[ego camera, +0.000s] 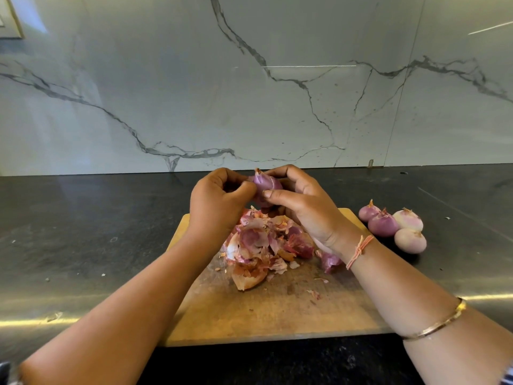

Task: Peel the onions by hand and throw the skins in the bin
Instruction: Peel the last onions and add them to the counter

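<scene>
A purple onion is held up above the wooden cutting board. My right hand grips it from the right, thumb across its front. My left hand pinches at its left side with curled fingers. Below both hands a heap of pink and brown onion skins lies on the board. Several peeled onions sit on the dark counter to the right of the board. No bin is in view.
The board lies on a dark stone counter with small skin flecks on it. A marble-patterned wall stands directly behind the counter. A loose purple skin piece lies by my right wrist.
</scene>
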A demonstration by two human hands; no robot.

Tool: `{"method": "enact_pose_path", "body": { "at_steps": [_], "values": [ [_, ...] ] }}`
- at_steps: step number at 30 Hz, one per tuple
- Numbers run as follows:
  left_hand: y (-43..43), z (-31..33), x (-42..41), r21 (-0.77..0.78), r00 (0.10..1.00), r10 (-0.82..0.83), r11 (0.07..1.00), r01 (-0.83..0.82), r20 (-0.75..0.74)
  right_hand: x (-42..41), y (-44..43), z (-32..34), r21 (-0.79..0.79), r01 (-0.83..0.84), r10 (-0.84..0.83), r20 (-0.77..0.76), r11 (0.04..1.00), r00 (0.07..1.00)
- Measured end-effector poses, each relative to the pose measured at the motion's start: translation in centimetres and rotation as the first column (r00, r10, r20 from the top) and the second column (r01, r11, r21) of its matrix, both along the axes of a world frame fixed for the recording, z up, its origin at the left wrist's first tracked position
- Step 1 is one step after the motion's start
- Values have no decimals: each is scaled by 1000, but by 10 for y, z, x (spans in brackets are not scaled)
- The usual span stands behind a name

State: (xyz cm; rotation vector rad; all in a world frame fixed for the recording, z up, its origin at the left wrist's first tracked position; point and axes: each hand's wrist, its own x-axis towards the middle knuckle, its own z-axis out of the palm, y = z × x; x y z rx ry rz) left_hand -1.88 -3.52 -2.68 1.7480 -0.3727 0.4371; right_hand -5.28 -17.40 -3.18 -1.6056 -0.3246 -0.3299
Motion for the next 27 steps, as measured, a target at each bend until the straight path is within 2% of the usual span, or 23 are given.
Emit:
{"method": "enact_pose_path", "body": {
  "at_steps": [6,14,17,22,27],
  "values": [
    [1,0,3,-225,977,-144,968,107,-155,3,0,0,107,-73,74,-10,992,997],
    [-1,2,3,-429,915,-319,882,192,-246,3,-2,1,240,-155,166,-23,958,986],
    [0,1,4,-406,914,-337,886,226,-227,3,-2,1,255,-125,138,-30,959,990],
    [-1,3,-2,-409,918,-363,871,273,-161,5,-2,-2,167,-62,60,15,984,998],
    [-2,1,-4,-281,959,-259,934,220,-112,3,-2,-2,60,-16,14,39,998,999]
  ]
}}
